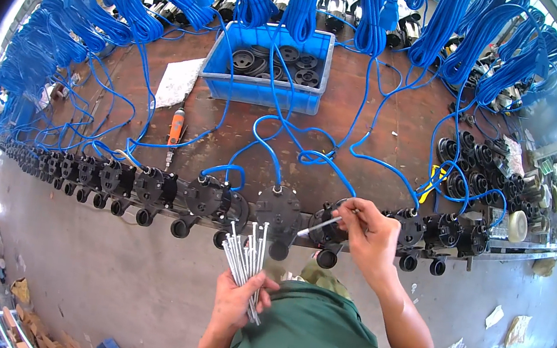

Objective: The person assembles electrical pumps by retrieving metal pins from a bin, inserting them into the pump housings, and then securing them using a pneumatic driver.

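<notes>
My left hand (pixel 234 301) is closed round a bunch of long silvery bolts (pixel 249 256), their heads pointing up and fanned out. Between the thumb and fingers of my right hand (pixel 371 237) is one more long bolt (pixel 321 226), tilted, its pale end toward the left. That bolt is over the bench edge, close to a round black pump housing (pixel 278 206) with a blue cable coming from its top. Another black housing (pixel 330 223) stands just right of it, partly covered by my right hand.
Several like housings (pixel 154 188) line the wooden bench (pixel 343 126) edge. Behind them are a blue crate (pixel 261 96) of black discs, an orange power screwdriver (pixel 176 128), yellow-handled pliers (pixel 434 179) and loose blue cables. Coiled blue cables (pixel 304 5) hang along the far side.
</notes>
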